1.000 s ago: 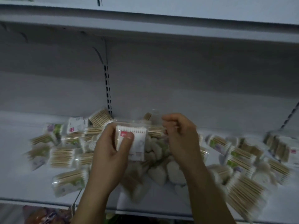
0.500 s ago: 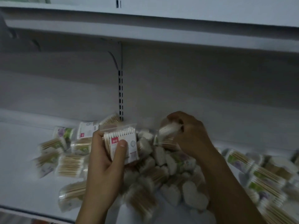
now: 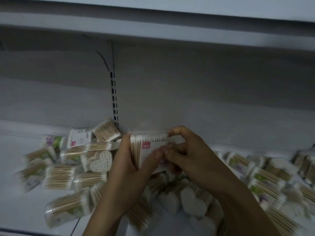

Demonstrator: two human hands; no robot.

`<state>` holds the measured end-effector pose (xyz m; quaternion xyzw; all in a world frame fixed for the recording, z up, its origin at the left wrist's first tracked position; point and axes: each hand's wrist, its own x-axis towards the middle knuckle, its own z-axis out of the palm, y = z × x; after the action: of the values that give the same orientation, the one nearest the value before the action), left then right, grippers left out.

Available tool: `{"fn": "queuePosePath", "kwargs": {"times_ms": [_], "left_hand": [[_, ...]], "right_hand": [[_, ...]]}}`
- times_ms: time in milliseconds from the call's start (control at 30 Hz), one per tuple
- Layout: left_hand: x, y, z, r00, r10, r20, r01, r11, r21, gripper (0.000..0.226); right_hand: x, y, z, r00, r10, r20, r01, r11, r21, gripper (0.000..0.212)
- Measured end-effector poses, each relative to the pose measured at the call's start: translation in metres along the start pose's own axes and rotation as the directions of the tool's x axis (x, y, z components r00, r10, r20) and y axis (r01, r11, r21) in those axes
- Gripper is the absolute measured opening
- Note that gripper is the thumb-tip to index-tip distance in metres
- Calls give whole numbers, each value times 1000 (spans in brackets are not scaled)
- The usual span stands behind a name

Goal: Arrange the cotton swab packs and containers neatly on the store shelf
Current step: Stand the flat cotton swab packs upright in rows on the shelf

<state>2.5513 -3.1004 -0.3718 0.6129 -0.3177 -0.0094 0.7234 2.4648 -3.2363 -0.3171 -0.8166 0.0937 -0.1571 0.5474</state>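
white shelf [image 3: 20, 208], red-labelled white swab pack [image 3: 150, 147], tan wooden sticks [image 3: 105, 130]

Dim white shelf [image 3: 18, 210], slotted upright [image 3: 114, 99].

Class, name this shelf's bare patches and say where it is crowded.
Bare: the shelf left of and in front of the left pile; a strip between back wall and right pile. Crowded: under the left hand and right hand holding a pack.

One head-worn wide-angle view looks forward and down into the shelf [image 3: 20, 210], close above the left hand [image 3: 129, 165] and right hand [image 3: 191, 156].
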Motion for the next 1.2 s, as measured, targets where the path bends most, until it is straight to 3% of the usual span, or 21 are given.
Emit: {"fn": "queuePosePath", "kwargs": {"times_ms": [100,167,300,400,467,633,767,867,967,1100,1200], "left_hand": [[-2,-5,-12,991,-40,-126,41,999,12,34],[-4,-8,-22,974,-91,-210,75,994,-82,34],[-8,-6,-32,961,-158,-229,101,965,-241,44],[-16,-7,-41,958,-162,-235,108,968,-224,42],[-20,-7,-47,959,-163,-232,114,971,-210,41],[-21,-7,-59,945,-148,-291,96,978,-188,41],[-19,-3,-73,922,-133,-365,74,982,-171,22],[-22,1,-84,905,-111,-411,57,988,-141,36],[-26,-1,-100,888,-90,-451,47,993,-106,55],[-31,-4,-120,879,-88,-468,62,995,-72,60],[-33,-4,-131,887,-92,-453,76,996,-53,47]], "right_hand": [[25,11,-16,995,-22,-97,-2,970,-244,27],[51,19,-33,989,-45,-139,-27,880,-474,32],[94,43,-36,983,110,147,26,709,-705,50],[113,60,-30,962,177,206,57,610,-790,63],[120,66,-31,964,178,196,53,598,-800,66],[118,65,-42,982,76,172,66,718,-693,51],[115,69,-43,980,58,189,103,668,-737,55],[113,71,-35,979,54,197,118,638,-761,52],[113,56,-8,979,-121,166,204,655,-727,43],[120,19,61,920,-252,301,389,683,-618,35],[130,8,104,872,-180,455,443,686,-577,41]]}}
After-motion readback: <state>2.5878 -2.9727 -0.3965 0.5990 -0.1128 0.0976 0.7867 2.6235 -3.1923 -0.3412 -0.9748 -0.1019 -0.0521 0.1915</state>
